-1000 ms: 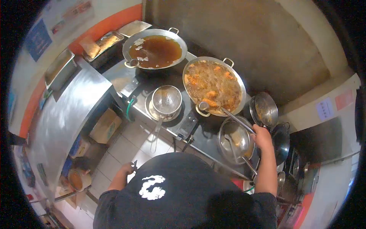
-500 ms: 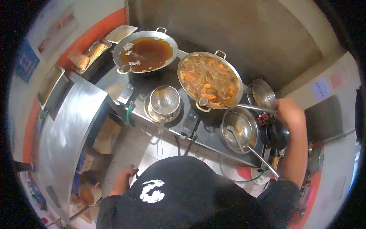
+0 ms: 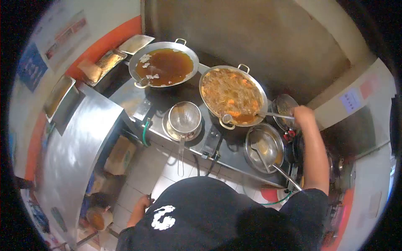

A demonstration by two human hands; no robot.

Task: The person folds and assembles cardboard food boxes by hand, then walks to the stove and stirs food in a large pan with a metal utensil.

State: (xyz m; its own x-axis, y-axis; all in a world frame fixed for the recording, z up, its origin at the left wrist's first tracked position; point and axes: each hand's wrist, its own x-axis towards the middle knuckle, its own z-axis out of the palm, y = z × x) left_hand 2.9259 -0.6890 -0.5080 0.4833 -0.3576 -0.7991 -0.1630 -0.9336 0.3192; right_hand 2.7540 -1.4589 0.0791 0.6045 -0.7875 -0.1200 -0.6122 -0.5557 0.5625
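Observation:
My right hand (image 3: 302,117) is closed round the handle of a long metal utensil (image 3: 274,114), whose far end dips into the right wok (image 3: 232,93). Bubbling brown oil with orange fried pieces fills that wok. Low beside my body, my left hand (image 3: 143,203) has its fingers curled; a small dark thing shows at them, too small to name. Below the right wok, a steel bowl (image 3: 275,144) holds a slotted utensil and a long-handled tool. A round strainer (image 3: 185,118) rests over a pot left of it.
A second wok (image 3: 135,67) of brown oil stands at the back left. Metal trays (image 3: 136,43) line the left wall beside a steel counter (image 3: 71,154). A pan (image 3: 286,105) sits right of the right wok. A green hose (image 3: 145,133) hangs at the stove's front.
My right hand has drawn slightly left, and the utensil's end has shifted within the right wok. The orange pieces lie differently in the oil. The whole view has shifted a little.

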